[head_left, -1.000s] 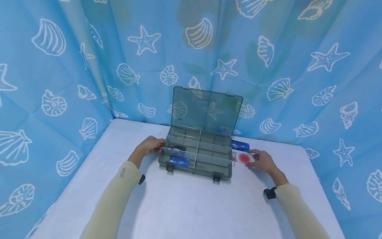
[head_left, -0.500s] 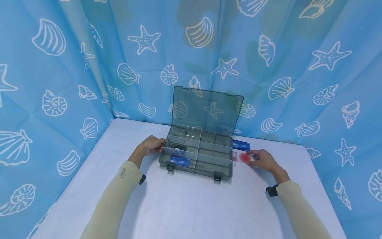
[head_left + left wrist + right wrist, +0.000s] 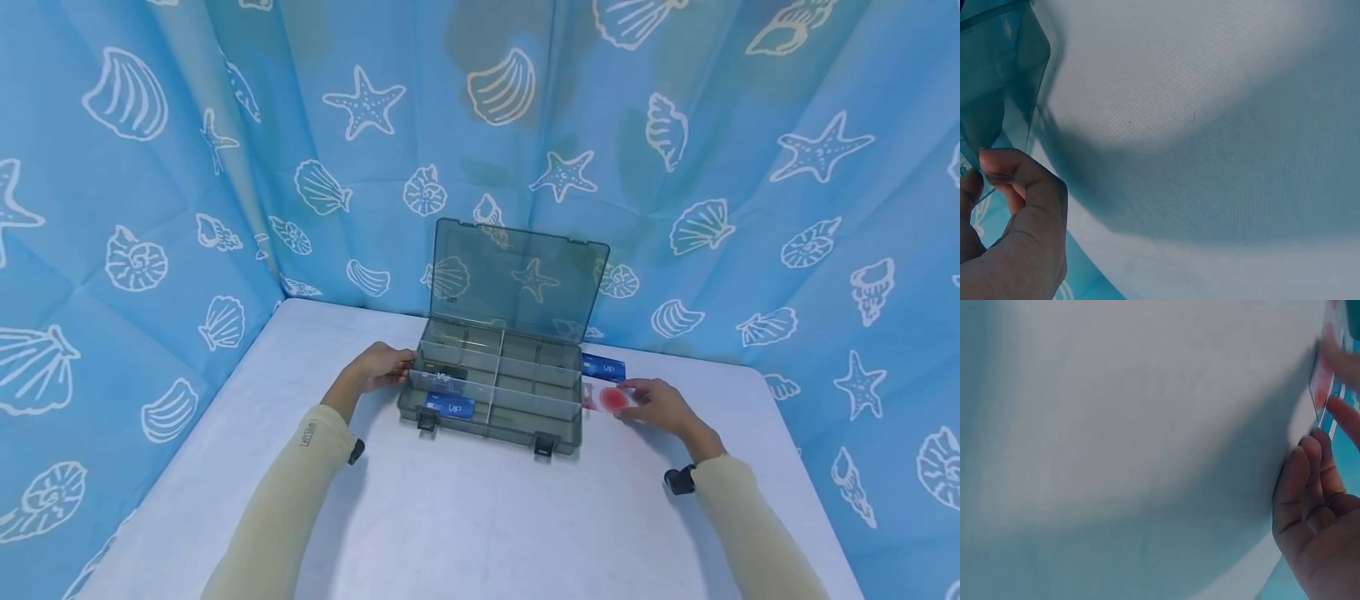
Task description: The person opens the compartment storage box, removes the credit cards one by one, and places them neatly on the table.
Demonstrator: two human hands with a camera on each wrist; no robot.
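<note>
Red-and-white, the round-marked card (image 3: 613,399) is at the right-hand end of the grey translucent box (image 3: 491,432), pinched between thumb and fingers of the right hand (image 3: 663,407), while the left hand (image 3: 379,366) grips the box's left edge. Blue card (image 3: 450,406) noted in the front left compartment, black card (image 3: 444,372) behind it, second blue card (image 3: 603,367) outside, right of the box. Lid (image 3: 521,279) observed raised; white table (image 3: 480,525) beneath, shell-patterned curtain (image 3: 420,50) behind.

Only a slight head-camera shift, the divided box (image 3: 487,430) and red-marked card (image 3: 611,399) now marginally lower in frame
</note>
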